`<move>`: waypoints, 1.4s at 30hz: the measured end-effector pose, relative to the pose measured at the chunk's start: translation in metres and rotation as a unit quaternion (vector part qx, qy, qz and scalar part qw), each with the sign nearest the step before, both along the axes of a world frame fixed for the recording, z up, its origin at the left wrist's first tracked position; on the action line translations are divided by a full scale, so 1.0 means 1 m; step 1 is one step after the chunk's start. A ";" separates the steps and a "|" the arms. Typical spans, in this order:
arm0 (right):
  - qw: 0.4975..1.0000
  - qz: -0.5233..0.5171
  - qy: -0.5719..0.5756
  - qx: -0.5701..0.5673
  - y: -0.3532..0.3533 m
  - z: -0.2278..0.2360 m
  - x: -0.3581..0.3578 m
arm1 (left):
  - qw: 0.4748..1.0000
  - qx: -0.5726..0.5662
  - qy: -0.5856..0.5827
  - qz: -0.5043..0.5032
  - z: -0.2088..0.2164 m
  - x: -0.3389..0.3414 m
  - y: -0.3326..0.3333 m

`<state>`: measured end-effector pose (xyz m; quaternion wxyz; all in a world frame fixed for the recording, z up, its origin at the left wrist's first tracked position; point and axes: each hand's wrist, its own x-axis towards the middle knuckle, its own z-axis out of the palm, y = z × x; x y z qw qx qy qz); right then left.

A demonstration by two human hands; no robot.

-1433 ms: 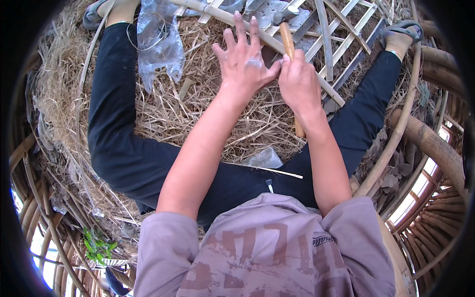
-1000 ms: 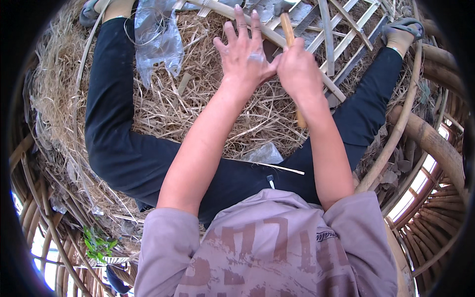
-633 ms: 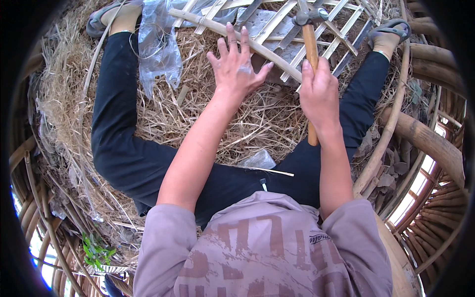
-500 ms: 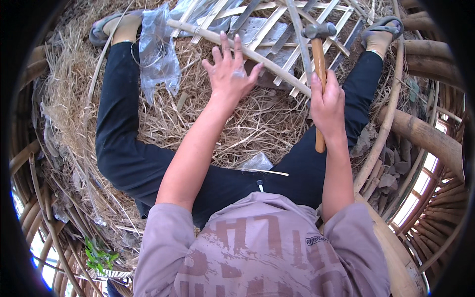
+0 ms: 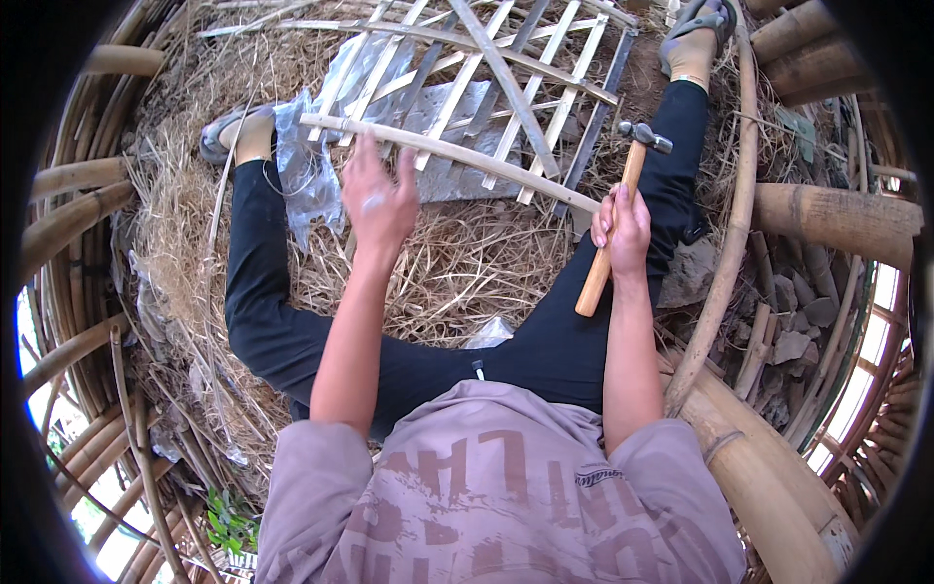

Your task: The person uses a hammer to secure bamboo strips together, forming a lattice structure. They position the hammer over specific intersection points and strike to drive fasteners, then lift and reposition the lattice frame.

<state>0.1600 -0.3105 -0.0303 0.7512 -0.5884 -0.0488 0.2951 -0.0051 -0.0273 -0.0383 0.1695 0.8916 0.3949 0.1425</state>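
The hammer (image 5: pixel 632 170) is grasped mid-handle by the right hand (image 5: pixel 626 234), its head at one o'clock of the grip, its butt at seven. The lattice (image 5: pixel 508 88) is seen at eleven. Nothing is gripped by the blurred, open left hand (image 5: pixel 381 204).

We find the lattice panel (image 5: pixel 503 88) ahead, its left portion over the plastic sheet (image 5: pixel 300 200). We locate straw (image 5: pixel 443 268) nearer us, between our legs (image 5: pixel 261 258), the hammer (image 5: pixel 597 280) right of the straw, and a bamboo pole (image 5: pixel 741 200) outside the right leg (image 5: pixel 673 165).
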 end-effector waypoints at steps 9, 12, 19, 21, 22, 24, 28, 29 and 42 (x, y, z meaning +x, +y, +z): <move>0.990 -0.059 0.096 0.084 0.000 0.003 0.011 | 0.786 -0.546 -0.189 0.221 -0.013 -0.106 -0.089; 0.997 -0.029 0.052 0.057 0.001 0.000 0.009 | 0.876 -0.474 -0.050 0.077 0.004 -0.128 -0.128; 0.996 0.027 0.073 0.033 0.004 -0.003 0.008 | 0.866 -0.419 0.148 -0.227 0.019 -0.124 -0.144; 0.997 0.031 0.060 0.027 0.006 -0.002 0.004 | 0.872 -0.410 0.153 -0.220 0.026 -0.121 -0.143; 0.997 0.036 0.062 0.021 0.005 -0.001 0.003 | 0.878 -0.400 0.156 -0.212 0.028 -0.120 -0.143; 0.997 0.043 0.061 0.016 0.007 0.002 0.002 | 0.880 -0.399 0.154 -0.208 0.024 -0.118 -0.141; 0.995 0.071 0.063 -0.004 0.007 0.004 0.003 | 0.905 -0.392 0.120 -0.113 0.010 -0.109 -0.140; 0.996 0.066 0.064 -0.003 0.007 0.003 0.003 | 0.921 -0.365 0.121 -0.069 0.007 -0.104 -0.138; 0.979 0.126 -0.044 -0.155 0.021 0.076 -0.037 | 0.903 -0.413 -0.095 -0.069 0.012 -0.052 -0.134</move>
